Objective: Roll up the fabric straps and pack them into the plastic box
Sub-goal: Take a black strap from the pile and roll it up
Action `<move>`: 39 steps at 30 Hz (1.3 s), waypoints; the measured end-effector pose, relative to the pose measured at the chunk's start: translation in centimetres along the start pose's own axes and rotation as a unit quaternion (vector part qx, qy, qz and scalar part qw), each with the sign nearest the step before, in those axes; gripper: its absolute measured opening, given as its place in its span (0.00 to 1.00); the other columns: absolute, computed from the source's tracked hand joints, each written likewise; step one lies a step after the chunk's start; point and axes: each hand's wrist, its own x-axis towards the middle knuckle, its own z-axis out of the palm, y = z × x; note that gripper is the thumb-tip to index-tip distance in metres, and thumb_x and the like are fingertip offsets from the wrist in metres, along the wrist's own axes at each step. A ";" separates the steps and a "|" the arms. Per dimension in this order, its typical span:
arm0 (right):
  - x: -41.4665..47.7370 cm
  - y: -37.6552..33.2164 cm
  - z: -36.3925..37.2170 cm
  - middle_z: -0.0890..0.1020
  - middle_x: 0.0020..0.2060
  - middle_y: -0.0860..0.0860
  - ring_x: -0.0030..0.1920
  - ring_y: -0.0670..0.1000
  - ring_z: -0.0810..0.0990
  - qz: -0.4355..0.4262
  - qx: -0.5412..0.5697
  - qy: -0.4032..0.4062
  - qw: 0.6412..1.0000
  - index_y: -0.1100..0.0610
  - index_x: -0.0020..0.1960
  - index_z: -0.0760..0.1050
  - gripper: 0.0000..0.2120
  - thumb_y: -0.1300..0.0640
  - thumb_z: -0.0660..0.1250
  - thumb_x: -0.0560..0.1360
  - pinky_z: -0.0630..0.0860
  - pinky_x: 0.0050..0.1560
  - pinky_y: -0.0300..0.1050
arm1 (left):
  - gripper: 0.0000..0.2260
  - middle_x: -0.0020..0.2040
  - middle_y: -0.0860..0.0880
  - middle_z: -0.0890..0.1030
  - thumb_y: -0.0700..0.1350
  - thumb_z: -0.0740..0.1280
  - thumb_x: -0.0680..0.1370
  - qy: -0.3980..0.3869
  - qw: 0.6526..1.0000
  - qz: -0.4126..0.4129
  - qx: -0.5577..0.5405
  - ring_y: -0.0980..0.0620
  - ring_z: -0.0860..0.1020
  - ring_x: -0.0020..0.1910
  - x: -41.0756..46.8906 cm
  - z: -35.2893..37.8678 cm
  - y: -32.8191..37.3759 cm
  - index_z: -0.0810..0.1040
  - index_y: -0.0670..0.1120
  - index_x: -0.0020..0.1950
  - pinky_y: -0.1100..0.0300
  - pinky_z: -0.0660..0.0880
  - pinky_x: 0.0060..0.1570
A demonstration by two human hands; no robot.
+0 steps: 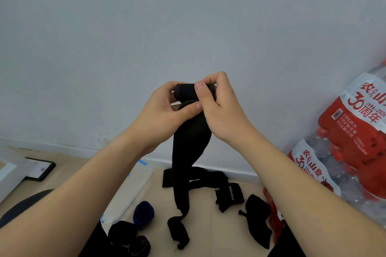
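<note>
A person holds a black strap (190, 152) up in front of the wall, with both hands closed on its top end, where a short roll (184, 92) has formed. The left hand (163, 115) curls round the left end of the roll, its thumb pressing the fabric just below. The right hand (223, 110) pinches the right end, thumb on the front and fingers wrapped behind. Below the hands the rest of the strap hangs limp, twists once and trails down to the floor (205, 218), where its far end lies crumpled. It looks light, soft and floppy, probably a little stretchy, so it should not slip but will likely loosen or skew sideways if tension drops. The best hold seems to be at the two ends of the roll, with thumbs on the outermost layer and the hanging part kept lightly taut and flat as it feeds in. The twist lower down probably needs smoothing before it reaches the roll. On the floor lie another loose strap with a printed label (229, 195), a blue roll (144, 212) and dark rolls (122, 231) beside it. Packs of bottled water (355, 131) lean at the right. I cannot tell where the plastic box is; a pale flat thing (133, 190) lies at the left.
</note>
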 end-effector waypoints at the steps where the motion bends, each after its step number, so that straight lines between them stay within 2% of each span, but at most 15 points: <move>1: -0.1 0.1 0.0 0.82 0.44 0.42 0.47 0.42 0.81 -0.005 -0.005 -0.003 1.000 0.52 0.58 0.70 0.08 0.47 0.62 0.87 0.80 0.55 0.49 | 0.14 0.59 0.45 0.88 0.40 0.76 0.81 -0.006 1.000 -0.010 -0.007 0.48 0.87 0.59 0.1 -0.1 0.1 0.82 0.43 0.66 0.52 0.83 0.62; 5: -0.5 0.3 -0.1 0.81 0.42 0.33 0.45 0.37 0.80 -0.043 -0.040 -0.026 0.998 0.53 0.57 0.68 0.08 0.48 0.61 0.88 0.74 0.46 0.32 | 0.11 0.58 0.42 0.88 0.39 0.74 0.81 -0.053 0.994 -0.088 -0.045 0.44 0.87 0.60 0.2 -0.7 0.4 0.85 0.43 0.64 0.52 0.83 0.61; 9: -0.6 0.3 0.0 0.79 0.45 0.43 0.45 0.40 0.79 -0.071 -0.055 -0.041 0.995 0.54 0.58 0.68 0.08 0.49 0.61 0.88 0.73 0.44 0.32 | 0.10 0.57 0.44 0.89 0.41 0.73 0.82 -0.068 0.983 -0.159 -0.068 0.45 0.88 0.57 0.2 -0.9 0.5 0.86 0.45 0.63 0.57 0.85 0.50; 11: -0.4 0.3 -0.1 0.80 0.46 0.44 0.45 0.41 0.79 -0.080 -0.063 -0.054 0.993 0.54 0.58 0.68 0.08 0.50 0.63 0.88 0.73 0.43 0.33 | 0.10 0.58 0.43 0.89 0.40 0.71 0.82 -0.075 0.980 -0.167 -0.081 0.44 0.88 0.58 0.2 -1.0 0.6 0.85 0.44 0.63 0.56 0.85 0.50; 13: -0.3 0.3 -0.3 0.79 0.46 0.42 0.44 0.41 0.78 -0.088 -0.071 -0.062 0.992 0.53 0.59 0.68 0.07 0.52 0.64 0.87 0.71 0.42 0.32 | 0.10 0.59 0.42 0.88 0.39 0.69 0.83 -0.081 0.979 -0.169 -0.084 0.42 0.87 0.59 0.3 -1.2 0.5 0.85 0.43 0.64 0.50 0.85 0.56; 15: -0.1 0.3 -0.6 0.79 0.46 0.43 0.43 0.41 0.78 -0.094 -0.081 -0.064 0.990 0.53 0.59 0.68 0.07 0.53 0.66 0.87 0.70 0.42 0.32 | 0.12 0.60 0.41 0.88 0.37 0.65 0.84 -0.086 0.977 -0.167 -0.098 0.41 0.86 0.59 0.4 -1.5 0.5 0.85 0.43 0.64 0.47 0.84 0.60; 16: 0.0 0.4 -0.7 0.79 0.46 0.44 0.43 0.42 0.78 -0.099 -0.086 -0.064 0.989 0.53 0.59 0.68 0.07 0.54 0.66 0.87 0.71 0.42 0.33 | 0.14 0.59 0.41 0.87 0.38 0.63 0.83 -0.091 0.976 -0.162 -0.114 0.42 0.86 0.57 0.5 -1.7 0.6 0.86 0.43 0.63 0.48 0.84 0.57; 18: 0.2 0.4 -1.0 0.79 0.44 0.45 0.43 0.44 0.78 -0.112 -0.097 -0.068 0.987 0.55 0.58 0.69 0.07 0.56 0.67 0.86 0.71 0.41 0.34 | 0.15 0.58 0.42 0.87 0.45 0.64 0.83 -0.091 0.974 -0.151 -0.143 0.44 0.86 0.55 0.5 -1.8 0.7 0.87 0.44 0.63 0.50 0.85 0.53; 21: 0.0 0.3 -1.3 0.75 0.40 0.41 0.39 0.42 0.76 -0.160 -0.142 -0.076 0.974 0.58 0.54 0.70 0.06 0.59 0.67 0.85 0.67 0.40 0.31 | 0.22 0.56 0.42 0.87 0.54 0.68 0.86 -0.054 0.982 -0.139 -0.113 0.43 0.86 0.55 0.5 -1.7 0.4 0.78 0.37 0.69 0.50 0.84 0.55; 25: 0.1 0.3 -1.5 0.76 0.39 0.41 0.40 0.43 0.77 -0.136 -0.126 -0.048 0.981 0.56 0.53 0.70 0.07 0.54 0.60 0.87 0.67 0.39 0.33 | 0.13 0.54 0.43 0.87 0.47 0.67 0.87 -0.041 0.992 -0.106 -0.053 0.44 0.87 0.56 0.3 -1.2 0.3 0.77 0.40 0.67 0.50 0.83 0.56; 28: 0.1 0.8 -1.6 0.77 0.38 0.45 0.37 0.44 0.75 -0.074 -0.169 -0.095 0.978 0.52 0.54 0.69 0.12 0.46 0.55 0.89 0.66 0.36 0.39 | 0.09 0.55 0.44 0.87 0.44 0.66 0.87 -0.046 0.997 -0.067 0.000 0.48 0.87 0.56 0.3 -1.6 0.4 0.76 0.43 0.67 0.56 0.83 0.52; 31: 0.0 1.1 -1.3 0.77 0.38 0.47 0.37 0.44 0.75 -0.068 -0.187 -0.113 0.973 0.53 0.58 0.68 0.11 0.47 0.55 0.90 0.65 0.34 0.40 | 0.08 0.57 0.48 0.85 0.47 0.65 0.88 -0.049 0.995 -0.064 0.054 0.53 0.85 0.54 0.0 -1.3 0.3 0.75 0.48 0.67 0.58 0.79 0.51; 34: -0.1 1.0 -1.3 0.78 0.43 0.46 0.41 0.44 0.77 -0.090 -0.155 -0.096 0.979 0.57 0.60 0.68 0.09 0.51 0.56 0.90 0.68 0.37 0.38 | 0.10 0.52 0.53 0.86 0.52 0.61 0.89 -0.035 0.995 -0.069 0.056 0.56 0.85 0.51 -0.1 -0.9 0.7 0.77 0.48 0.65 0.60 0.78 0.49; 36: -0.3 0.8 -1.2 0.79 0.44 0.46 0.43 0.45 0.77 -0.098 -0.129 -0.090 0.983 0.57 0.59 0.68 0.09 0.51 0.57 0.89 0.69 0.40 0.37 | 0.12 0.52 0.53 0.87 0.51 0.60 0.90 -0.037 0.994 -0.047 0.087 0.55 0.86 0.51 -0.1 -1.1 1.0 0.79 0.48 0.64 0.61 0.80 0.48; 39: -0.5 0.5 -0.7 0.77 0.39 0.46 0.36 0.45 0.74 -0.074 -0.069 -0.070 0.992 0.54 0.56 0.66 0.10 0.48 0.55 0.88 0.70 0.39 0.42 | 0.10 0.58 0.46 0.86 0.45 0.60 0.90 -0.068 0.994 -0.041 0.081 0.48 0.86 0.57 -0.3 -1.5 1.1 0.77 0.46 0.68 0.53 0.82 0.54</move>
